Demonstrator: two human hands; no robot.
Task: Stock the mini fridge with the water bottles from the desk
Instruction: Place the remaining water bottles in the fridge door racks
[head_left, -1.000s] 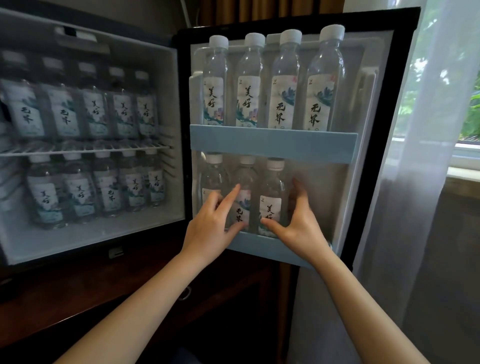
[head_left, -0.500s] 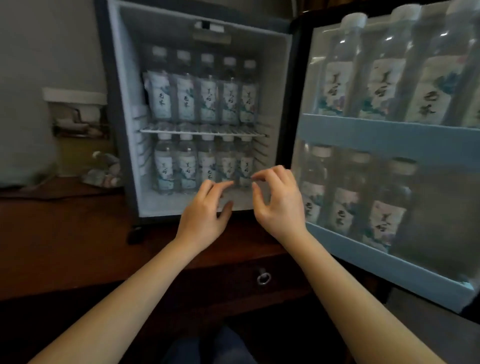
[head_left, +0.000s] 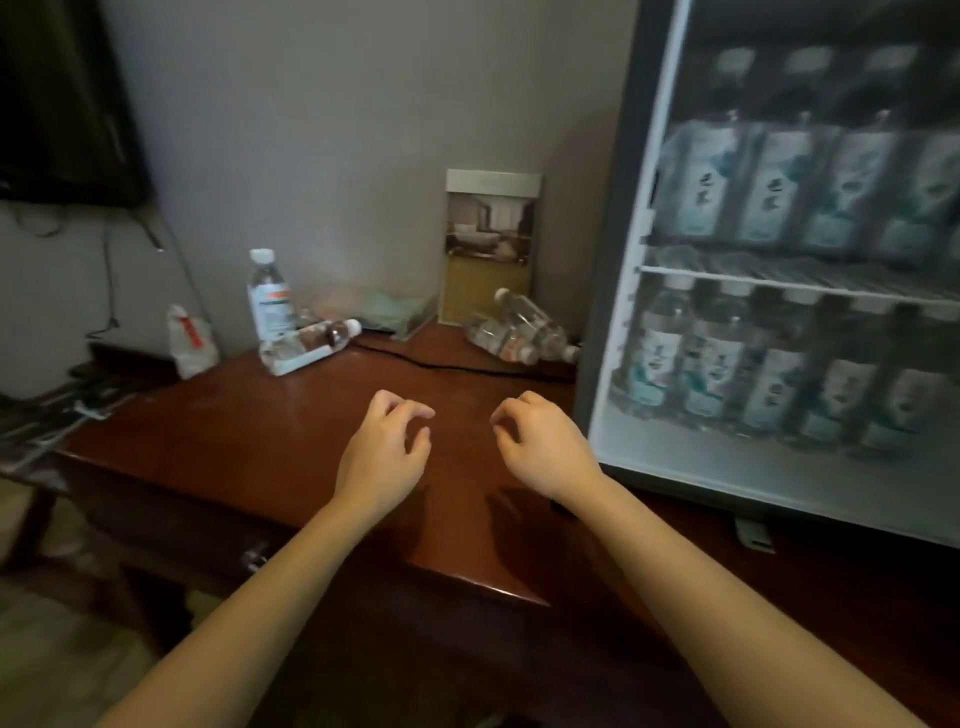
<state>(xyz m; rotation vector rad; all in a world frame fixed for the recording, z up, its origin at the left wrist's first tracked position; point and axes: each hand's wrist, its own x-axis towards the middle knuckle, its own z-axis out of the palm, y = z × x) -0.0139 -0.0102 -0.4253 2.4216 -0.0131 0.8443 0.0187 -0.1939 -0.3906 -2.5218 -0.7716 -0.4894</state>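
The mini fridge (head_left: 618, 260) stands open on the right of the dark wooden desk (head_left: 260, 441), its two shelves packed with several labelled water bottles (head_left: 779, 192). On the desk near the wall, one water bottle (head_left: 269, 296) stands upright and another (head_left: 311, 340) lies on its side beside it. A small heap of lying bottles (head_left: 519, 327) rests against the fridge's left side. My left hand (head_left: 387, 447) and my right hand (head_left: 540, 439) hover over the middle of the desk, fingers loosely curled, holding nothing.
A framed card (head_left: 491, 244) leans on the wall behind the heap. A clear tray (head_left: 400, 312) sits next to it, and a black cable (head_left: 441, 366) runs across the desk. A white bag (head_left: 189, 343) and a dark screen (head_left: 62, 98) are at the left.
The view has swung left from the fridge door to the desk. Both hands left the door shelf bottles and now hang empty above the desk top.
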